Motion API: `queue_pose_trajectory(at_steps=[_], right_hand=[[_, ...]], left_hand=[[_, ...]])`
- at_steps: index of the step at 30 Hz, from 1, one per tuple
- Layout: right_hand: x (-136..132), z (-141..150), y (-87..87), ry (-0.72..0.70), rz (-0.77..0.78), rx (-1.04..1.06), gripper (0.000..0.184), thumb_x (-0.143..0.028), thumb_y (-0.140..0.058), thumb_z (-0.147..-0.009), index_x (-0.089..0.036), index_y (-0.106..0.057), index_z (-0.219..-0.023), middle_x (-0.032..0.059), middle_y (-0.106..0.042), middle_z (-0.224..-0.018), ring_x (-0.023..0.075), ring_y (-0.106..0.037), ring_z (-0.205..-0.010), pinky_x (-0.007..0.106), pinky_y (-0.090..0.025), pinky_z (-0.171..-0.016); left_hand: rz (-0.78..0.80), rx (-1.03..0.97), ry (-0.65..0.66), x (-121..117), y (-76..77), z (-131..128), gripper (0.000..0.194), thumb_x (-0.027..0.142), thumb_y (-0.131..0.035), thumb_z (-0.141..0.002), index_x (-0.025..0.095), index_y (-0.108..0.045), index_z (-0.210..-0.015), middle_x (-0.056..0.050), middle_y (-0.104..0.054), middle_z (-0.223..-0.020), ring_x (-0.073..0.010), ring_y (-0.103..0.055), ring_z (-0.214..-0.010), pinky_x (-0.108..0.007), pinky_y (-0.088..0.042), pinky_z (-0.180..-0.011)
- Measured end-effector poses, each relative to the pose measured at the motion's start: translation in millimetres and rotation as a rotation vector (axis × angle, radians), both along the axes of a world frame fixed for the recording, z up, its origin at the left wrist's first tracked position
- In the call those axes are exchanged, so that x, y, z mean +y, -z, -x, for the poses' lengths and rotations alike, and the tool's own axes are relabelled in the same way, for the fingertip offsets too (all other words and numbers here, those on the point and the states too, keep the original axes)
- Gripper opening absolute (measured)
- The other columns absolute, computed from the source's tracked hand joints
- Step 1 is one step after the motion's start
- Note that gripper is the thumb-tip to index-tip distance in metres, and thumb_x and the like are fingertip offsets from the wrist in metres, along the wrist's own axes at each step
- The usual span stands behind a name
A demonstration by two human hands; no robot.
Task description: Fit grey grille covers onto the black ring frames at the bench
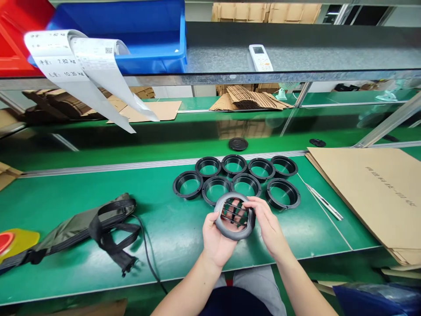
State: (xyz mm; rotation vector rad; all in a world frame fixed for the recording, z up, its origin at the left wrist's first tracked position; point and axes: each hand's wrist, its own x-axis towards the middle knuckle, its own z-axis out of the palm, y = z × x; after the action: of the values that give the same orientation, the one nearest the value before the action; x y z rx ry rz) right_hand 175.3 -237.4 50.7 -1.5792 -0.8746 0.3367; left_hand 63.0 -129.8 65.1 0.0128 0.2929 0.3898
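Both my hands hold a round dark grey air vent (226,230) with slats across its opening, tilted up above the near part of the bench. My left hand (215,241) cups it from the left and below, its fingers showing through the slats. On the right rim rest the fingers of my right hand (268,224), closed round the edge. Just beyond stand several black flanged rings (283,194) in two rows on the green bench.
On the left lie a grey-green strap bag (82,224) and a yellow tape roll (23,241). Flat cardboard (371,188) is stacked at right beside a white pen-like tool (324,202). Overhead, a shelf (217,55) bears a blue bin (151,63), hanging paper labels (66,57) and a remote control (260,58).
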Motion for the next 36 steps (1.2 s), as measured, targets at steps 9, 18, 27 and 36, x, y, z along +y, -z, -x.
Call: queue_pose_trajectory(at_steps=[9, 18, 27, 36], right_hand=[[-16.5, 21.9, -0.7, -0.143, 0.221, -0.782, 0.078, -0.056, -0.059, -0.094, -0.024, -0.027, -0.158, 0.0135, -0.026, -0.160, 0.0382, -0.020, -0.146, 0.066, -0.022, -0.119], [-43.3, -38.7, -25.7, -0.054, 0.378, -0.522, 0.103, -0.047, -0.078, -0.073, -0.030, -0.021, -0.158, 0.0128, -0.020, -0.159, 0.0357, -0.023, -0.145, 0.057, -0.037, -0.113], [-29.9, -139.9, 5.2, 0.380, 0.711, -0.829, 0.093, -0.063, -0.069, -0.077, -0.007, -0.043, -0.148, 0.0275, -0.039, -0.141, 0.0447, -0.042, -0.124, 0.057, -0.043, -0.100], [-39.7, -124.5, -13.4, 0.320, 0.768, -0.908, 0.089, -0.072, -0.039, -0.093, -0.010, -0.029, -0.156, 0.0237, -0.021, -0.159, 0.0435, -0.016, -0.147, 0.066, -0.018, -0.115]], left_hand=[[-0.105, 0.243, 0.075, -3.4, -14.7, -7.9, 0.040, 0.044, -0.049, -0.098, 0.012, -0.071, -0.112, -0.011, -0.071, -0.118, -0.0253, -0.064, -0.116, -0.036, -0.048, -0.107], [-0.303, 0.175, 0.301, -35.4, -11.3, -37.8, 0.046, 0.054, -0.059, -0.092, 0.024, -0.063, -0.127, -0.009, -0.064, -0.131, -0.0280, -0.054, -0.127, -0.042, -0.046, -0.107], [-0.703, 0.232, 0.388, -25.4, -2.9, -33.1, 0.031, 0.038, -0.066, -0.089, 0.017, -0.067, -0.112, -0.015, -0.063, -0.126, -0.0301, -0.058, -0.119, -0.044, -0.044, -0.105], [-0.839, 0.393, 0.434, -8.1, 7.7, -33.5, 0.016, 0.031, -0.069, -0.083, 0.017, -0.068, -0.091, -0.008, -0.067, -0.093, -0.0178, -0.061, -0.084, -0.027, -0.048, -0.074]])
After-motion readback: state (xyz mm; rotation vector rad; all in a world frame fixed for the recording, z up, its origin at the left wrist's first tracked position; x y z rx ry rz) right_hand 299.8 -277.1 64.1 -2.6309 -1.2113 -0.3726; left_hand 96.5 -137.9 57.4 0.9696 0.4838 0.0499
